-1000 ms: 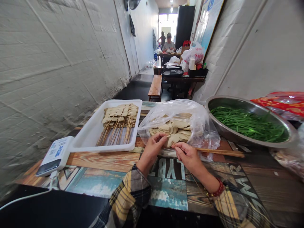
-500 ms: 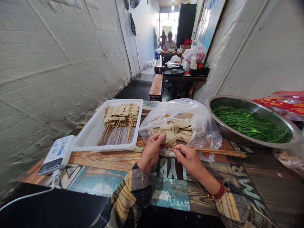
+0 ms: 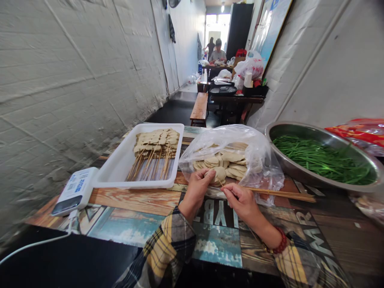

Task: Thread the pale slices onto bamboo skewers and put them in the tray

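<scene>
- You're pinching a thin, matt wooden skewer [image 3: 220,183], centre frame.
- Glossy, crinkled clear plastic bag [image 3: 261,160] is glinting behind.
- Smooth metal bowl [image 3: 289,168] is shining, right.

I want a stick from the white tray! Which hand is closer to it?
Left. The left hand is just beside the white tray's corner; the right hand is farther right.

The painted table [image 3: 135,202] carries a tray [image 3: 120,166], plastic bag [image 3: 261,160], steel bowl [image 3: 288,168], skewers [image 3: 285,195] and power bank [image 3: 75,192].
</scene>
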Tool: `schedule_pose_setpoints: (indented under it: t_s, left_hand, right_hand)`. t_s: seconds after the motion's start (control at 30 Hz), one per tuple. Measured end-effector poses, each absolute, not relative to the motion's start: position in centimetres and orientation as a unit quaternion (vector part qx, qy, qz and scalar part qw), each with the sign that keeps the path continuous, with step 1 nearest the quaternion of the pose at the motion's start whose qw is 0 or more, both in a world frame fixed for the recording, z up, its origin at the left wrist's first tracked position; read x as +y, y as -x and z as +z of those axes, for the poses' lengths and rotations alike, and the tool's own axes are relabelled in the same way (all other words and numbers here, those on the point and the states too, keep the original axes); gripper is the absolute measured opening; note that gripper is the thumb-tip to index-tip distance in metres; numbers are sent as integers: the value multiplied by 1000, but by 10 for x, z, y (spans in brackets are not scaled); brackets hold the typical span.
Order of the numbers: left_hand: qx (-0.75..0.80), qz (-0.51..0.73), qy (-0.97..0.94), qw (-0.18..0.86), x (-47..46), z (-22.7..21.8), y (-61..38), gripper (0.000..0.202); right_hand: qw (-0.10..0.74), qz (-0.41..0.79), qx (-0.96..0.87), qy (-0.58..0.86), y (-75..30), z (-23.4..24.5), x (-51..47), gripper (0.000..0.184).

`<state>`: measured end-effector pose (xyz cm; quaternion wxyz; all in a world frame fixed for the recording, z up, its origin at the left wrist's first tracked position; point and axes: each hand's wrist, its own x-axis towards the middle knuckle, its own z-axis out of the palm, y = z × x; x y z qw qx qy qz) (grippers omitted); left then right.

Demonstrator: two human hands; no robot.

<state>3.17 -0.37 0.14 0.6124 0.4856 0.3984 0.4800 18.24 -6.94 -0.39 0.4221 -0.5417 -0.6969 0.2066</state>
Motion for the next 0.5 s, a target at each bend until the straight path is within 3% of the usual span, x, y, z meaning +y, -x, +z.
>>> schedule_pose_setpoints:
  t_s: [0.5]
  left_hand:
    - [380, 432, -581, 576, -19, 19, -41, 34]
  right_hand:
    - [450, 293, -637, 552, -188, -1, -66, 26]
